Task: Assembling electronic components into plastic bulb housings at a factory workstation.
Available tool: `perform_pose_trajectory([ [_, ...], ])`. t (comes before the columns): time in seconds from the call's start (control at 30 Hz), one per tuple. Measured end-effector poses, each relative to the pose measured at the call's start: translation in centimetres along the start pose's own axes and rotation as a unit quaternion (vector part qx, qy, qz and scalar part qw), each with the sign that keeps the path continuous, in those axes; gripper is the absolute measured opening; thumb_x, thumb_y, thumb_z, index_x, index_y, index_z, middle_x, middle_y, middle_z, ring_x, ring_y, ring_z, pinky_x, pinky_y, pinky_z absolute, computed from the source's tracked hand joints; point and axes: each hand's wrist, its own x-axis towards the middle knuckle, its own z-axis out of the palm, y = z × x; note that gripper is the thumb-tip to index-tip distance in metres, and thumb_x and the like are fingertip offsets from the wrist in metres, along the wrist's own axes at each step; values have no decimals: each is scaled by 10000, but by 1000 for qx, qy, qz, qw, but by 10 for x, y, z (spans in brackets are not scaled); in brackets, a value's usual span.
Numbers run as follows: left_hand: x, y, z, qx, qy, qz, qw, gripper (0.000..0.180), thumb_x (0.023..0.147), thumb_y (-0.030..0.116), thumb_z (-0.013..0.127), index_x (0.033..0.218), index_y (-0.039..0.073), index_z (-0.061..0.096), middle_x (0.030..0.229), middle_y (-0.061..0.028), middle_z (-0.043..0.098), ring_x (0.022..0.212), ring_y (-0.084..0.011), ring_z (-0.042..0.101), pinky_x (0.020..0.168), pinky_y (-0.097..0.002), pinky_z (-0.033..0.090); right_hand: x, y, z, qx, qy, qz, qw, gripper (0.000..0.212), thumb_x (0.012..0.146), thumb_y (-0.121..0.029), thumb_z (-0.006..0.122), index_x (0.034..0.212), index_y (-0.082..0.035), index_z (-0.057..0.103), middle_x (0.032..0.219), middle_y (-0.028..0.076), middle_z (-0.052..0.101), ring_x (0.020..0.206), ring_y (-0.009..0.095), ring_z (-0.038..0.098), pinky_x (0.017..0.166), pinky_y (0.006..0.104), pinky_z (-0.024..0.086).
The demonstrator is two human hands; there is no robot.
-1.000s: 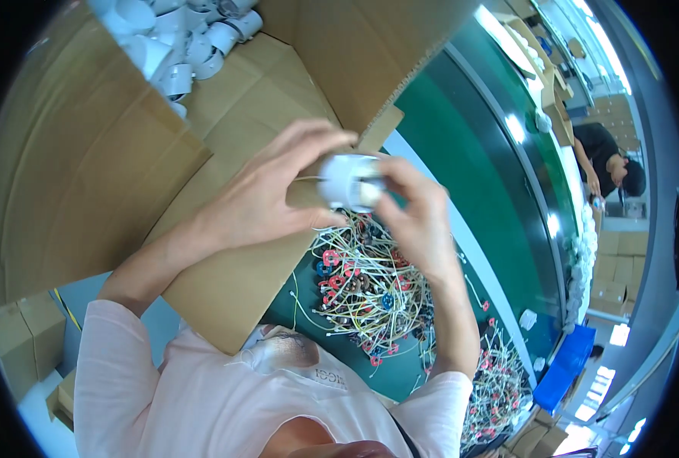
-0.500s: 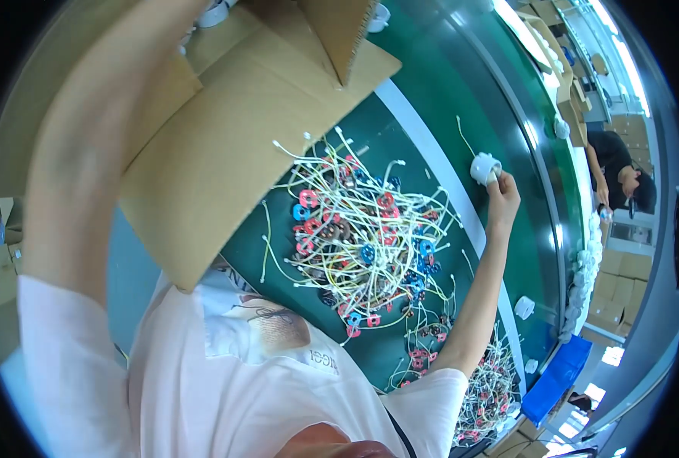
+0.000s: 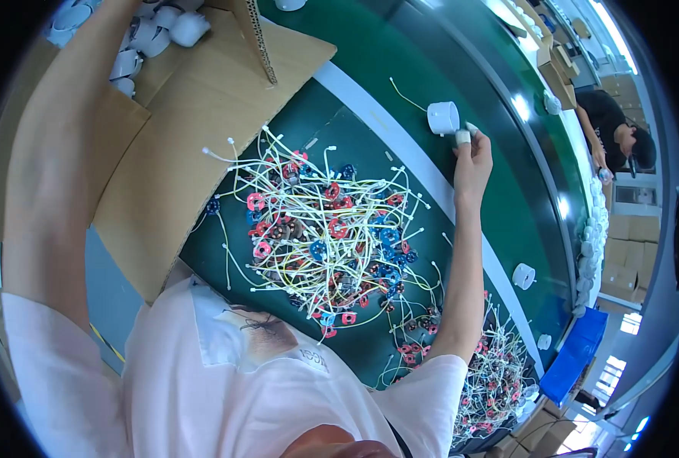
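Note:
My right hand (image 3: pixel 473 156) is over the green belt with its fingers slightly apart and white coverings on the fingertips. Just beyond them a white round plastic housing (image 3: pixel 442 118) sits on the belt, a pale wire (image 3: pixel 408 95) trailing off its left side. Nothing shows between the fingers. My left forearm (image 3: pixel 69 145) reaches up past the top left edge, so that hand is out of the picture. Beside that arm, an open cardboard box (image 3: pixel 225 91) holds several white housings (image 3: pixel 189 29).
A tangled heap of pale wires with red and blue round parts (image 3: pixel 332 237) lies before me, a second heap (image 3: pixel 492 382) to the lower right. White housings (image 3: pixel 523 275) stand along the belt near a blue bin (image 3: pixel 574 357). Another person (image 3: pixel 610 126) works across the belt.
My right hand has let go of the white housing and its fingers have parted. The view has shifted, showing more white housings in the box at the upper left.

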Motion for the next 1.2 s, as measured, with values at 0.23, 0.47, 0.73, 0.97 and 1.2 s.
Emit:
perform_pose_trajectory([
  [0.23, -24, -1, 39, 17, 149, 25, 988, 301, 785, 253, 543, 955, 5, 557, 878, -230, 626, 776, -367, 621, 659, -450, 503, -46, -43, -35, -94, -180, 81, 976, 205, 875, -98, 520, 1055, -17, 575, 842, 43, 603, 760, 76, 550, 635, 230, 434],
  [0.47, -137, 33, 49, -19, -72, 51, 996, 542, 775, 251, 607, 1219, 4, 418, 1186, -256, 443, 919, -396, 585, 754, -490, 484, -86, -72, -21, -236, -265, -60, 933, 288, 771, -61, 619, 1042, 11, 551, 906, 153, 559, 806, 266, 580, 683, 341, 447],
  [0.73, -164, 19, 9, -79, 10, 186, 979, 408, 723, 237, 618, 1052, 0, 572, 1123, -202, 504, 1104, -323, 473, 841, -410, 438, -105, -56, -2, -237, -192, -138, 942, 166, 762, 13, 542, 927, 8, 540, 854, 198, 517, 801, 396, 515, 687, 431, 410],
  [0.97, -80, -5, 15, 104, 37, 7, 994, 551, 736, 343, 614, 1203, 56, 551, 1374, -197, 360, 1297, -360, 283, 1038, -543, 190, -97, -36, 24, -196, -204, -211, 936, 136, 768, -27, 554, 896, 18, 545, 825, 197, 542, 772, 374, 533, 682, 404, 417],
  [1.2, -84, 8, 6, 125, -66, 69, 988, 426, 803, 340, 572, 1138, 80, 607, 1185, -97, 555, 1148, -308, 438, 930, -496, 318, -97, -28, 36, -145, -170, -248, 943, 173, 745, -95, 606, 870, 11, 553, 814, 186, 588, 751, 337, 574, 678, 385, 438],
])
